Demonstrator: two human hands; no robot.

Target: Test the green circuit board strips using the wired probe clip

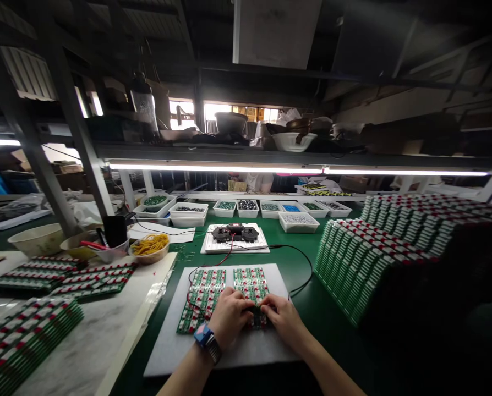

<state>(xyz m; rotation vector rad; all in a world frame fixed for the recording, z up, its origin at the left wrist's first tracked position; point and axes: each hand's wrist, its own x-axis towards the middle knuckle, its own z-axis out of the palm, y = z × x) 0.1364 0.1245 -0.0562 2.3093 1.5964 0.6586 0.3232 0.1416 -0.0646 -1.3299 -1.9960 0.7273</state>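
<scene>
Two green circuit board panels with rows of white and red parts lie on a pale mat (159, 352). My left hand (231, 313) is closed, its thumb and fingers at the near part of the right circuit board panel (250, 280). From the other side my right hand (283, 319) pinches the same panel near its right edge. What lies right between my fingertips is partly hidden. The left circuit board panel (205, 291) rests beside my left hand, with a thin red wire across it. A blue wristband (207, 341) is on my left wrist.
Tall stacks of circuit boards (349, 269) stand at right, more stacks (27, 335) at left. Behind the mat, a black device (235, 233) with wires sits on a white base. Parts trays (299, 223) line the back. A bowl of yellow rubber bands (150, 247) stands left.
</scene>
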